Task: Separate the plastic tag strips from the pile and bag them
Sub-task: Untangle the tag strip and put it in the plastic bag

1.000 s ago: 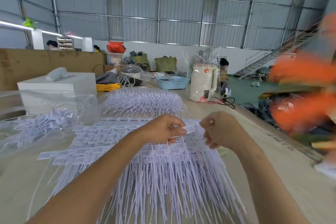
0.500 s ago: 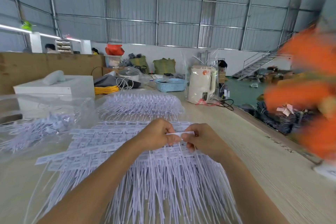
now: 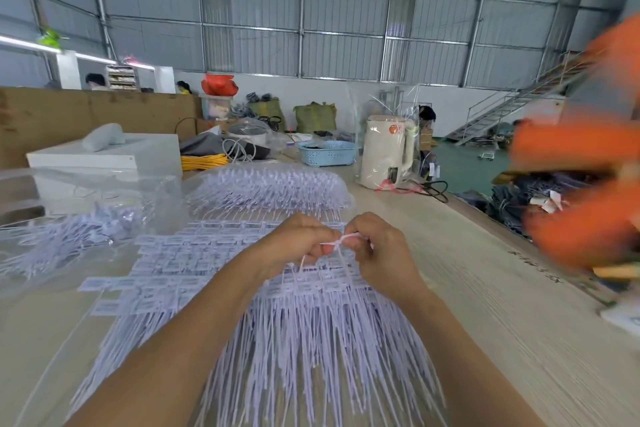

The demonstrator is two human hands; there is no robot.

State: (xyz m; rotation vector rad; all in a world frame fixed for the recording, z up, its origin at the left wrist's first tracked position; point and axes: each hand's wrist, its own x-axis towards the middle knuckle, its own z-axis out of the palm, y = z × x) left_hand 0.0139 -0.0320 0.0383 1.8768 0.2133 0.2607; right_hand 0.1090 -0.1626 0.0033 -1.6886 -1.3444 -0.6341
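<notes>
Fingers of left hand (image 3: pixel 300 242) and right hand (image 3: pixel 375 246) curl in, pinching one white tag strip (image 3: pixel 341 240) between them, above the pile (image 3: pixel 304 333) on the table (image 3: pixel 519 322). Clear bag (image 3: pixel 86 218) far left, apparently holding loose strips.

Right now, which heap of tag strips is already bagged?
The far heap, beyond both hands, is wrapped in clear plastic. The near pile under the forearms lies loose on the table. The left heap sits amid loose clear plastic; whether bagged, I cannot tell.
</notes>
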